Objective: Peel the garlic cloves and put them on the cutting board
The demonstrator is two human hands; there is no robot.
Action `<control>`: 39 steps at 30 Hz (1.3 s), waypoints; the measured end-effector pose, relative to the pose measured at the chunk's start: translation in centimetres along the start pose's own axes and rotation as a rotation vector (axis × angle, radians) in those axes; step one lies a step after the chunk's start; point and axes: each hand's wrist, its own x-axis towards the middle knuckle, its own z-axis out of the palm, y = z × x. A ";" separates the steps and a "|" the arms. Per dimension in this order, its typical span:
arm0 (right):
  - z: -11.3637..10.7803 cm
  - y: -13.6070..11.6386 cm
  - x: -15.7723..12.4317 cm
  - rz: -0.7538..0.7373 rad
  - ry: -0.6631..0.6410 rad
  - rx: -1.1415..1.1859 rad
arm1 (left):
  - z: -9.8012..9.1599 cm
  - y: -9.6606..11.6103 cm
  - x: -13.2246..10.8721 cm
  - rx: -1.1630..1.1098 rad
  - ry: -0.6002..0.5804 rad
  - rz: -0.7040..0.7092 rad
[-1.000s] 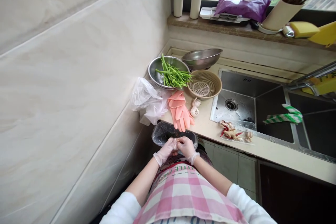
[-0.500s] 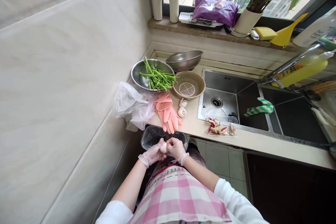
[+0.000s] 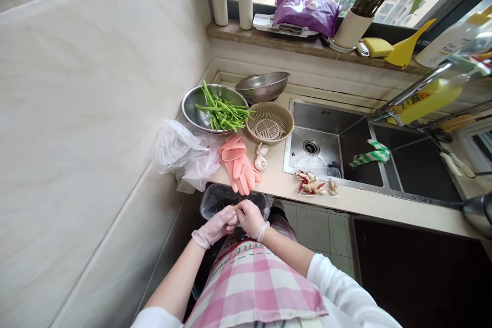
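Observation:
Both my hands wear thin clear gloves and meet in front of my pink checked apron. My left hand (image 3: pixel 217 225) and my right hand (image 3: pixel 249 218) pinch a small pale garlic clove (image 3: pixel 232 208) between their fingertips. They hover over a bin lined with a clear bag (image 3: pixel 215 200) below the counter edge. Two garlic bulbs (image 3: pixel 261 156) lie on the counter beside pink rubber gloves (image 3: pixel 238 164).
A steel bowl of green stalks (image 3: pixel 215 107), an empty steel bowl (image 3: pixel 263 86) and a beige colander (image 3: pixel 269 123) stand at the back. Peeled cloves and red chilli (image 3: pixel 315 184) sit by the sink (image 3: pixel 326 138). A crumpled plastic bag (image 3: pixel 184 154) lies left.
The view has swung to the right, showing more of the sink and windowsill. My hands stay together on the clove, fingers shifting slightly.

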 end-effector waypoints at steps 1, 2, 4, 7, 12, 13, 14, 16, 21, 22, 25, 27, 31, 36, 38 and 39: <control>0.0 -0.1 -0.1 -0.003 -0.015 0.019 | -0.3 0.3 -0.3 0.009 -0.046 -0.020; 0.0 -0.2 -0.2 -0.006 -0.030 0.038 | -0.5 0.4 -0.5 0.020 -0.085 -0.040; 0.2 -0.1 -0.4 -0.011 -0.058 0.076 | -1.1 0.6 -0.8 0.045 -0.131 -0.083; 0.6 0.6 -0.5 -0.021 -0.102 0.144 | -1.8 0.4 -1.0 0.072 -0.092 -0.117; 1.2 1.9 -0.4 0.032 -0.077 0.187 | -2.0 -0.3 -0.7 0.098 0.133 -0.006; 1.2 2.0 -0.3 0.040 -0.066 0.184 | -1.9 -0.5 -0.6 0.122 0.207 0.032; 1.2 2.0 -0.3 0.046 -0.056 0.182 | -1.8 -0.7 -0.5 0.162 0.270 0.059; 1.1 1.9 -0.3 0.034 -0.047 0.178 | -1.6 -1.0 -0.3 0.278 0.334 0.070; 1.0 1.4 -0.2 -0.076 -0.110 0.170 | -1.8 -1.2 0.0 0.424 0.292 0.087; 1.0 1.3 -0.1 -0.076 -0.119 0.174 | -1.9 -1.2 0.1 0.427 0.276 0.100; 1.6 1.4 0.1 0.006 -0.108 0.228 | -2.0 -1.1 0.1 0.423 0.250 0.118; 2.1 1.7 0.4 0.111 -0.086 0.275 | -2.0 -0.9 -0.1 0.411 0.236 0.105; 2.5 3.1 1.2 0.231 -0.051 0.287 | -1.6 -0.6 -0.7 0.379 0.178 0.073; 1.6 5.1 1.6 0.258 -0.013 0.241 | -2.0 -1.1 -0.3 0.317 0.169 0.124; 1.3 5.1 1.4 0.233 -0.007 0.222 | -2.5 -1.5 0.1 0.376 0.247 0.151; 1.2 4.9 1.2 0.191 -0.003 0.200 | -2.7 -1.7 0.3 0.411 0.285 0.157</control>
